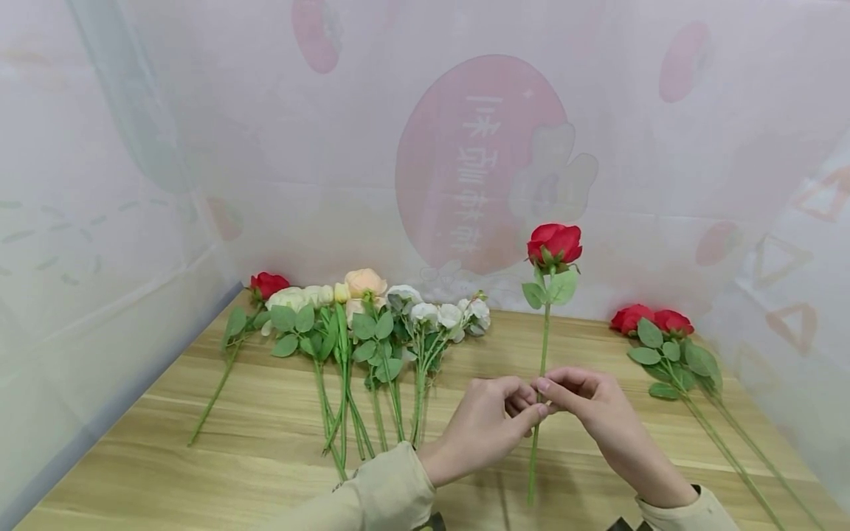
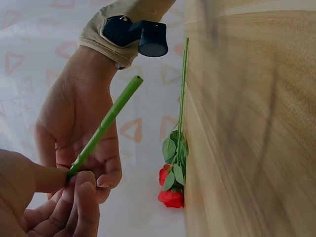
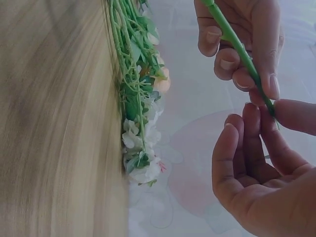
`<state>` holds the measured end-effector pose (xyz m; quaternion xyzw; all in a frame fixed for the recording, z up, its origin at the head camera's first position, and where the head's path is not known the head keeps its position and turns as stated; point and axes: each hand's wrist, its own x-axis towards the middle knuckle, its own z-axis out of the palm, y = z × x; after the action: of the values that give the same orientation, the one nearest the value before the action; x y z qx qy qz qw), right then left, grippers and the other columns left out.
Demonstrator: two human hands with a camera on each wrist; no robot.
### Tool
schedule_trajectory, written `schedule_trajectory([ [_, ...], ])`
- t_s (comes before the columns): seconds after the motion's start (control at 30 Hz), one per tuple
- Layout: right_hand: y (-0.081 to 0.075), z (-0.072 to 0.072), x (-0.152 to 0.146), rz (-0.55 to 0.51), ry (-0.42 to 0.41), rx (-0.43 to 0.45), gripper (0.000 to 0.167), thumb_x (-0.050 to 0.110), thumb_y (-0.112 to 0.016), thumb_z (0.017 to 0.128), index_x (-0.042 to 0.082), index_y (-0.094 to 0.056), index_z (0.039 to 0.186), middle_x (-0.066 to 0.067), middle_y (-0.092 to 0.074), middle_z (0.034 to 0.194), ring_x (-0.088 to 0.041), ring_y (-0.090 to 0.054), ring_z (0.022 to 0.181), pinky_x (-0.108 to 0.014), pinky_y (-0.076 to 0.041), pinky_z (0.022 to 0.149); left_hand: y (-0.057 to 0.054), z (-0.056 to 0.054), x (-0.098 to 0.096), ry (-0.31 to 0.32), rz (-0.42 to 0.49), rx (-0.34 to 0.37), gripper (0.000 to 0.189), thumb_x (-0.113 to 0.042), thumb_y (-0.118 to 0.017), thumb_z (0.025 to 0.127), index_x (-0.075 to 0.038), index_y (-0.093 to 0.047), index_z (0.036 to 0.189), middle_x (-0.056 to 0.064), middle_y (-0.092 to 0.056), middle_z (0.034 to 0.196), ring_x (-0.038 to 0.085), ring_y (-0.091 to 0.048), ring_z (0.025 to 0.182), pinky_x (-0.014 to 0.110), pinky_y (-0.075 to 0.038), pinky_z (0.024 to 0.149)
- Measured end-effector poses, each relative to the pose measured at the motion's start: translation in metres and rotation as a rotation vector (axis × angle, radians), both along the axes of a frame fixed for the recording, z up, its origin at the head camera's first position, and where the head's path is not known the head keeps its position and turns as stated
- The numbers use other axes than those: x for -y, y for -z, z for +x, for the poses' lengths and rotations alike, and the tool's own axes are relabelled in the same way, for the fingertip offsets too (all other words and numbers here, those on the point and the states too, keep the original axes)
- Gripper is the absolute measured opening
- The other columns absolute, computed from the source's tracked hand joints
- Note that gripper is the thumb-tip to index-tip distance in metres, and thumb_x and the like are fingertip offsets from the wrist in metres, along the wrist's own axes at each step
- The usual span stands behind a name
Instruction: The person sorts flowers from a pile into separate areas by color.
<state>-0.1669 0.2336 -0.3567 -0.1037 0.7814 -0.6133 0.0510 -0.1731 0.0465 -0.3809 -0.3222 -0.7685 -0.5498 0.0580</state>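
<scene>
I see the left hand (image 1: 481,422) and right hand (image 1: 600,417) pinching the rose (image 1: 555,245) by its stem (image 1: 546,339). I'd pinch softly and hold it upright so it won't bend.

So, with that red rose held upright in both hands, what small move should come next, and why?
I'd probably let the left hand release the stem: the right hand pinches it too, and two matching red roses lie on that hand's side of the table, so it could carry the held rose there.
</scene>
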Motion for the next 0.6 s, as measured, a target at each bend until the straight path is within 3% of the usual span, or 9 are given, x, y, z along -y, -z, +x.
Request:
schedule_trajectory([
  [0.17,-0.001,-0.001,-0.002,0.037,-0.020,0.045,0.032,0.028,-0.066,0.096,-0.002,-0.068,0.106,-0.015,-0.069,0.097,-0.032,-0.064,0.091,-0.042,-0.045,0.089,-0.002,-0.001,0.001,0.016,-0.080,-0.022,0.012,-0.020,-0.071,0.093,-0.010,-0.071,0.087,-0.016,-0.063,0.072,-0.008,-0.056,0.061,0.014,-0.049,0.057],
  [0.33,-0.001,-0.004,-0.010,0.095,-0.026,0.038,0.031,0.027,-0.065,0.097,-0.003,-0.067,0.105,-0.014,-0.068,0.095,-0.028,-0.063,0.090,-0.039,-0.050,0.082,-0.010,-0.007,0.009,0.035,-0.193,-0.046,0.014,-0.024,-0.067,0.096,-0.012,-0.073,0.092,-0.016,-0.064,0.076,-0.008,-0.056,0.064,0.013,-0.048,0.060],
  [0.47,0.001,-0.007,-0.031,0.180,-0.024,-0.008,0.027,0.023,-0.065,0.097,-0.004,-0.067,0.103,-0.012,-0.067,0.091,-0.024,-0.063,0.085,-0.035,-0.054,0.073,-0.014,-0.014,0.024,0.007,-0.235,-0.020,0.014,-0.022,-0.067,0.095,-0.009,-0.072,0.098,-0.014,-0.065,0.080,-0.004,-0.058,0.069,0.015,-0.049,0.064],
  [0.6,0.004,-0.008,-0.062,0.340,-0.044,-0.062,0.020,0.017,-0.062,0.099,-0.003,-0.067,0.098,-0.009,-0.065,0.083,-0.019,-0.063,0.076,-0.034,-0.055,0.067,-0.010,-0.022,0.044,-0.045,-0.300,-0.040,0.010,-0.017,-0.067,0.095,-0.008,-0.070,0.098,-0.011,-0.064,0.081,-0.001,-0.058,0.071,0.017,-0.049,0.067],
])
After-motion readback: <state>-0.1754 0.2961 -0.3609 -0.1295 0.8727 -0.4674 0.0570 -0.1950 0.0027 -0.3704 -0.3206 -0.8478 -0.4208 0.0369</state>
